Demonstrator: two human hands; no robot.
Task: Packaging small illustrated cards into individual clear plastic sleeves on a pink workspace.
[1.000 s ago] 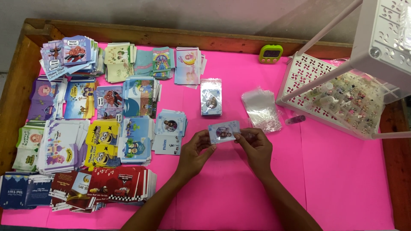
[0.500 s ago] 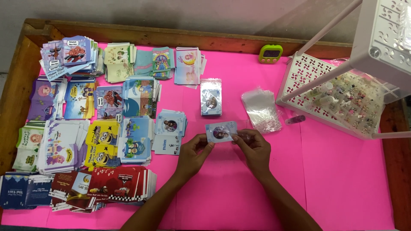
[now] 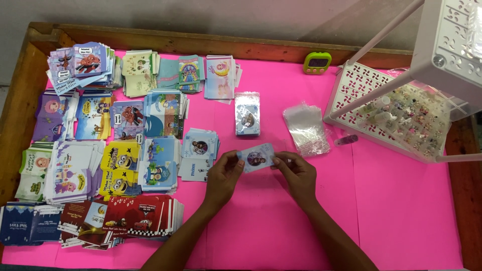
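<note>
A small pale blue card (image 3: 256, 157) with a round picture is held above the pink table cover (image 3: 281, 226), inside a clear sleeve. My left hand (image 3: 224, 176) pinches its left edge. My right hand (image 3: 298, 173) pinches the right edge, where the clear plastic sticks out. A stack of matching sleeved blue cards (image 3: 247, 114) lies just beyond the hands. A pile of empty clear plastic sleeves (image 3: 306, 129) lies to the right of that stack.
Several stacks of colourful printed cards (image 3: 115, 135) cover the left half of the wooden-rimmed table (image 3: 201, 42). A white plastic rack (image 3: 401, 110) with small trinkets stands at the right. A green timer (image 3: 317, 62) sits at the back; a small purple tube (image 3: 346, 140) lies beside the rack.
The card has shifted slightly left and toward me and tilted, with both hands following. The left fingers have moved up onto its left edge.
</note>
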